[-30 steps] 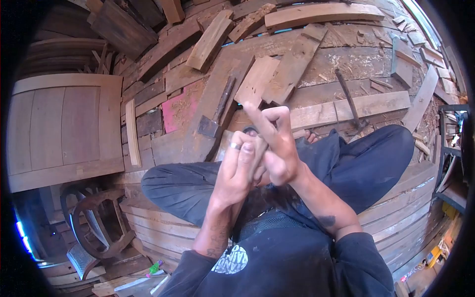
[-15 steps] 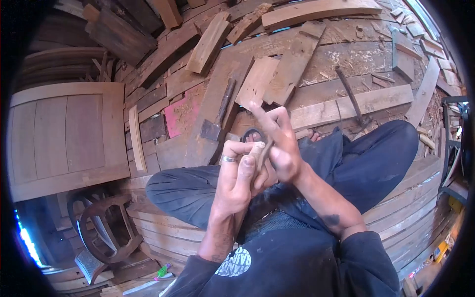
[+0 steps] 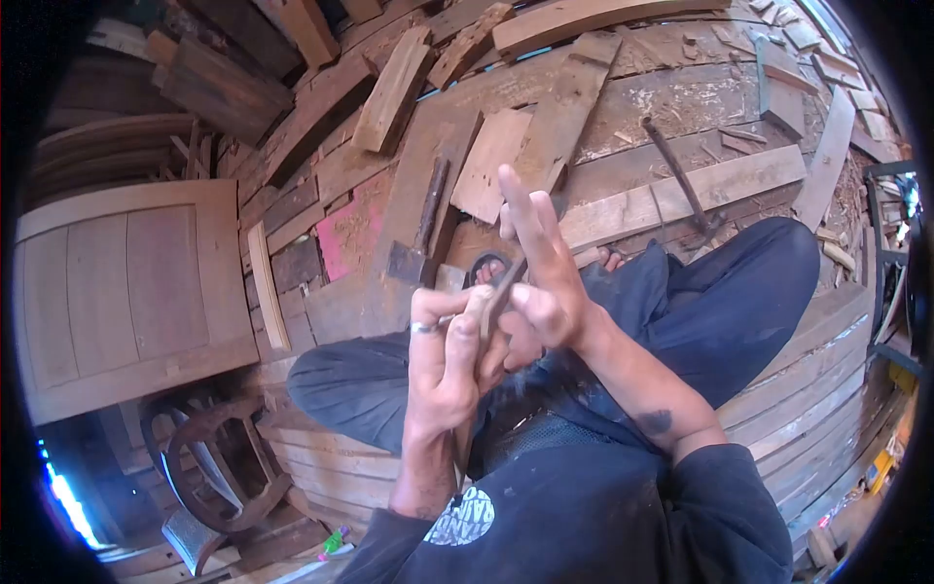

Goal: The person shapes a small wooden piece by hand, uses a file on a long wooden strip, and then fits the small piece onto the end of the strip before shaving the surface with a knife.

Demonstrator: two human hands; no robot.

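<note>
Fingers of the left hand pinch a narrow wooden strip

The left hand is bent closed, its thumb upright and its forefinger curled over, with the strip caught between them. A ring circles one of the curled fingers. The strip lies at a slant above the lap, in front of the dark shirt, its upper end leaning toward the right hand.

On the right hand, fingers stretch upward, nearly straight and slightly apart at their tips, while the thumb is bent in at the strip's upper part. Whether that thumb presses on the strip or only lies beside it, I cannot tell; the lower fingers are partly hidden.

Both hands are close together between the bent knees, which are covered by dark trousers. Past them, a foot in a sandal shows on the floor. A tool with a flat metal head lies beyond the left hand, its handle pointing away, near a pink patch. A second long-handled tool lies beyond the right hand, its head near the right knee and its handle crossing a pale board. A panelled wooden piece is well off to the left, above a rounded wooden frame
</note>
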